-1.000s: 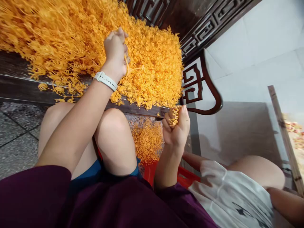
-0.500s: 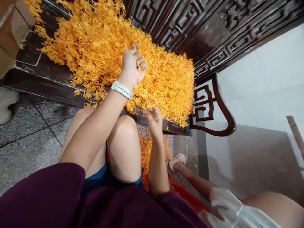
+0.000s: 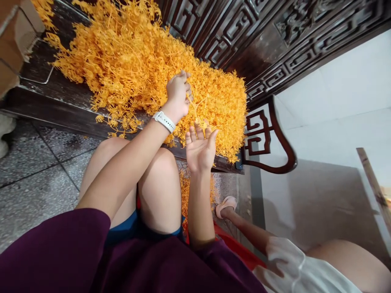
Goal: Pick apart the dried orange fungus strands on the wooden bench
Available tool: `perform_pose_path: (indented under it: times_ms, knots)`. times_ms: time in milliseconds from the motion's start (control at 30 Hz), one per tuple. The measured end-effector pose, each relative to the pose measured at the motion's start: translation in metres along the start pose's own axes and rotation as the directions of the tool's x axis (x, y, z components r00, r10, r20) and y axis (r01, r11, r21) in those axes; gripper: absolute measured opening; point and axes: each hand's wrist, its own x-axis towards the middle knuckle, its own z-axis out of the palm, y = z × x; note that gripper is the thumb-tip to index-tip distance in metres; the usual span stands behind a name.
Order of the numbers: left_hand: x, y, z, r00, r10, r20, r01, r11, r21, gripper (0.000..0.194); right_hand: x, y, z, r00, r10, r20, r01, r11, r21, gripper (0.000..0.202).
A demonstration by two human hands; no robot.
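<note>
A big heap of orange-yellow plastic flower stems [image 3: 122, 61], branched with small spiky heads, covers the dark wooden bench seat in front of me. My left hand [image 3: 179, 92], with a white watch band on the wrist, is over the heap's near side. Its fingers are curled round one orange plastic stem [image 3: 194, 106], whose branched end points toward my other hand. My right hand [image 3: 200, 149] is palm up at the bench's front edge, fingers spread and thumb out. Its fingertips are close to the stem's lower end; whether they touch it I cannot tell.
Carved dark wood forms the bench back [image 3: 244, 40] and its curved armrest [image 3: 269, 134]. A cardboard box [image 3: 12, 49] with a wire frame is at the left. More orange pieces [image 3: 185, 191] lie below, between my knee and right forearm. Another person's leg [image 3: 247, 226] extends at the right.
My left hand has shifted right and toward me with a stem in its fingers. My right hand has turned palm up and spread its fingers.
</note>
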Motion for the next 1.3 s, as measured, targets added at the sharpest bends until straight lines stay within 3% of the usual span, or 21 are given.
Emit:
perform_pose_path:
  times_ms: [233, 333, 467, 600, 767, 933, 1100, 1233, 1300]
  knots:
    - [-0.012, -0.006, 0.005, 0.986, 0.042, 0.160, -0.048, 0.998, 0.036, 0.049, 0.016, 0.003, -0.019, 0.987, 0.029, -0.157, -0.018, 0.997, 0.072, 0.051]
    - [-0.019, -0.012, 0.010, 0.975, 0.036, 0.217, -0.049, 0.997, 0.058, 0.040, 0.023, 0.006, -0.018, 0.974, 0.026, -0.227, -0.003, 0.995, 0.104, 0.046]
    - [-0.030, -0.015, 0.015, 0.968, 0.024, 0.249, -0.046, 0.996, 0.082, 0.025, 0.029, 0.008, -0.011, 0.936, 0.108, -0.335, -0.048, 0.982, 0.180, 0.043]
    - [-0.037, -0.013, 0.016, 0.960, 0.021, 0.281, -0.051, 0.993, 0.102, 0.025, 0.033, 0.003, -0.012, 0.894, 0.209, -0.396, -0.085, 0.947, 0.309, 0.048]
    - [-0.035, -0.014, 0.014, 0.956, 0.043, 0.289, -0.078, 0.991, 0.108, 0.030, 0.036, -0.005, -0.028, 0.899, 0.172, -0.402, -0.034, 0.944, 0.328, 0.050]
    - [-0.018, -0.017, 0.011, 0.976, 0.135, 0.173, -0.146, 0.988, 0.049, 0.054, 0.028, -0.004, -0.048, 0.936, 0.101, -0.337, -0.031, 0.978, 0.208, 0.045]
    - [0.003, -0.020, 0.007, 0.985, 0.141, 0.103, -0.150, 0.984, 0.091, 0.063, -0.005, 0.005, -0.056, 0.970, -0.057, -0.237, 0.052, 0.998, -0.027, 0.046]
    - [0.005, -0.026, 0.009, 0.995, 0.092, 0.037, -0.095, 0.992, 0.086, 0.058, -0.041, 0.012, -0.054, 0.942, -0.300, -0.151, 0.236, 0.911, -0.338, 0.044]
    - [0.004, -0.027, 0.011, 0.997, 0.078, 0.015, -0.078, 0.996, 0.035, 0.055, -0.056, 0.013, -0.055, 0.938, -0.332, -0.097, 0.266, 0.871, -0.413, 0.038]
